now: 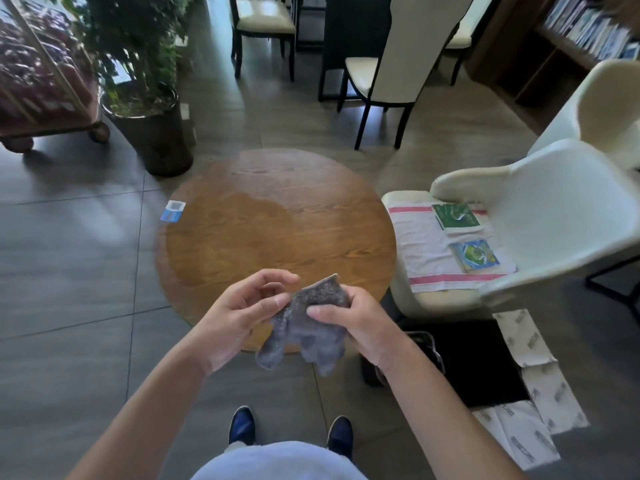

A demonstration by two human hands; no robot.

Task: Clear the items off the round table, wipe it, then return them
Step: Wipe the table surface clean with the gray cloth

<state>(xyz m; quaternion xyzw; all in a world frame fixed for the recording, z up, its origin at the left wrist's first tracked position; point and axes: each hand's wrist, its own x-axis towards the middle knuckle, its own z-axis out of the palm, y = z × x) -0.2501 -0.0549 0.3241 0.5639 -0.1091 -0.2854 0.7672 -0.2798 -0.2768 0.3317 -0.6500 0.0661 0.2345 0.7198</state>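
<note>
- Holding a grey cloth [304,327] in both hands, the person stands at the near edge of the round desk [277,216].
- Right hand [356,323]: fingers curled round the cloth's upper right part, thumb pressed on its face.
- Left hand [239,313]: thumb and forefinger pinch the cloth's left edge; the other fingers are loosely curled behind.
- Cloth position: between the two hands, its lower half hanging free below the fingers, over the desk's near rim and the floor.
- Desk beyond the fingers: bare wood, with a darker patch that looks like a damp film across the left and centre. Judgement: wiping is partly or wholly done; returning the items is not yet begun.
- Items: two books [464,237] lie on a striped towel [426,251] on the white chair [540,216], well to the right of the fingers.
- A small blue card [172,211] lies to the left beyond the fingers, at the desk's left rim; whether it rests on the desk or the floor cannot be told.
- Handling, cloth: soft, limp, light, probably damp; it will fold and bunch. Best gathered into a pad in one palm.
- Handling, books: stiff, flat, light; take each by a free edge, thumb on top. Towel: limp; lift by two corners once the books are off.
</note>
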